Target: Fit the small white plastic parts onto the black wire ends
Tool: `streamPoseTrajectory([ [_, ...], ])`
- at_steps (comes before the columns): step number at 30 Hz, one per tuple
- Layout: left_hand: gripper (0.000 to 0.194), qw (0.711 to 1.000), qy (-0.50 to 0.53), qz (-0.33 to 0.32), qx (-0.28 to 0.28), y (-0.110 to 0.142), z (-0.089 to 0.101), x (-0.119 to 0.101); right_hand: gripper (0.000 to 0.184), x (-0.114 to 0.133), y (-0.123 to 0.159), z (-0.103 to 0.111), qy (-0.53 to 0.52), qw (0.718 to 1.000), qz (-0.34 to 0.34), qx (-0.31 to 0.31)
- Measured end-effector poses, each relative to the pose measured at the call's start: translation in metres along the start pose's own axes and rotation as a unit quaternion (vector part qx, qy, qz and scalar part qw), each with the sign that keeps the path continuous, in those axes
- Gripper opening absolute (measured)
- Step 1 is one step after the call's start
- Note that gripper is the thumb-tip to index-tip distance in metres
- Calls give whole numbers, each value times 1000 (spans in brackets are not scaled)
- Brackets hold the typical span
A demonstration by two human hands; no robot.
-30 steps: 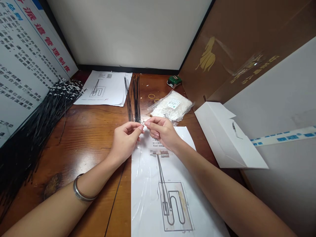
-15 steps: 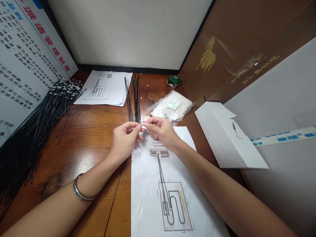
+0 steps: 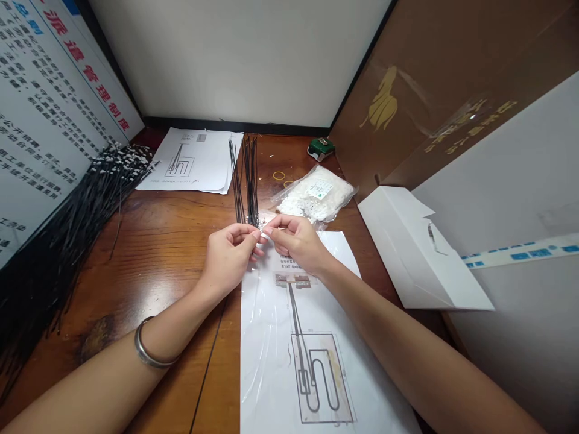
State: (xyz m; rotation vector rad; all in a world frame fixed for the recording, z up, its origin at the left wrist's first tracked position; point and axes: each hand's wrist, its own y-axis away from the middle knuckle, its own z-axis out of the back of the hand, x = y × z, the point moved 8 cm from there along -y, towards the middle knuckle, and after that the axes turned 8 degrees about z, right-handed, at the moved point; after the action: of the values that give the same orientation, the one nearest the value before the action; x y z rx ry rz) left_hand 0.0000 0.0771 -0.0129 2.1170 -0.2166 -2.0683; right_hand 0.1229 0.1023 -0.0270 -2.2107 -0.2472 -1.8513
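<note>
My left hand (image 3: 233, 253) and my right hand (image 3: 296, 240) meet above the top edge of a plastic-covered drawing sheet (image 3: 266, 361). Thumb and forefinger of each are pinched together, the tips almost touching. Whatever sits between them is too small and hidden to name. Just beyond the fingertips lies a bundle of thin black wires (image 3: 251, 181), with a few more black wires (image 3: 235, 181) left of it. Their near ends disappear behind my fingers. A clear bag of small white parts (image 3: 314, 196) rests close behind my right hand.
A large heap of black wires with white ends (image 3: 90, 223) covers the left side. Printed sheets (image 3: 190, 160) lie at the back. A green tape measure (image 3: 321, 149), yellow rubber bands (image 3: 279, 176) and a white box (image 3: 416, 253) stand or lie toward the right, before a brown carton (image 3: 434, 78).
Both hands stay in nearly the same place, still pinched together. The view has shifted very slightly; nothing else has visibly moved.
</note>
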Motion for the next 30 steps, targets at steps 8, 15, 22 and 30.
streamPoseTrajectory([
  [8,18,1000,12,3,-4,-1,1,3,29,2,1,-1,32,999,13,-1],
  [15,16,1000,14,8,-1,-1,1,4,26,3,2,-3,60,998,10,-1],
  [22,14,1000,8,8,0,0,0,3,24,3,3,-2,55,998,1,-8],
  [30,14,1000,4,-1,1,-1,0,0,18,1,2,2,17,999,-5,-28],
])
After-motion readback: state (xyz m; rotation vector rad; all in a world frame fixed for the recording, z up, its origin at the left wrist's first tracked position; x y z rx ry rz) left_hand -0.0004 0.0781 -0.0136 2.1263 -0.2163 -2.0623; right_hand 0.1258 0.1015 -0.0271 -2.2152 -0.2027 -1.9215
